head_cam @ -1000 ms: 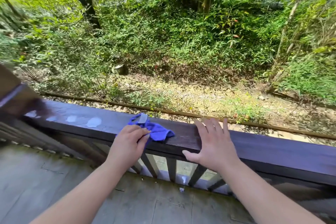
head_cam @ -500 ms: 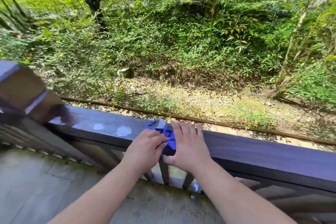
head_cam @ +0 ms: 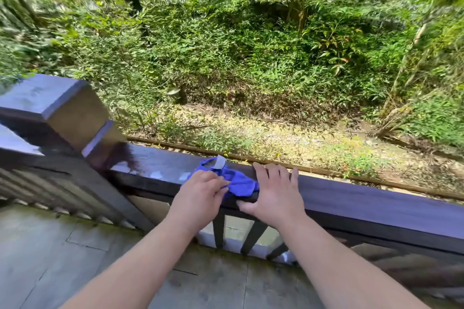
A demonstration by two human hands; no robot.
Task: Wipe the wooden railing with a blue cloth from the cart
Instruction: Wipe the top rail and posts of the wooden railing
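A crumpled blue cloth point(head_cam: 238, 180) with a white tag lies on the dark wooden railing point(head_cam: 364, 198). My left hand point(head_cam: 200, 193) grips the cloth's near left part, fingers curled on it. My right hand point(head_cam: 273, 193) rests flat on the rail just right of the cloth, fingers spread over the top and thumb hooked under the near edge, its side touching the cloth.
A square wooden post point(head_cam: 57, 113) caps the railing at the left, where a second rail runs off toward the left edge. Pale wet-looking patches point(head_cam: 155, 173) mark the rail left of the cloth. Dark balusters point(head_cam: 218, 231) stand below, grey floor tiles point(head_cam: 75, 258) underfoot, bushes beyond.
My right hand slid left along the rail until it met the cloth. The view shifted left, bringing the corner post into sight. My left hand kept its hold on the cloth.
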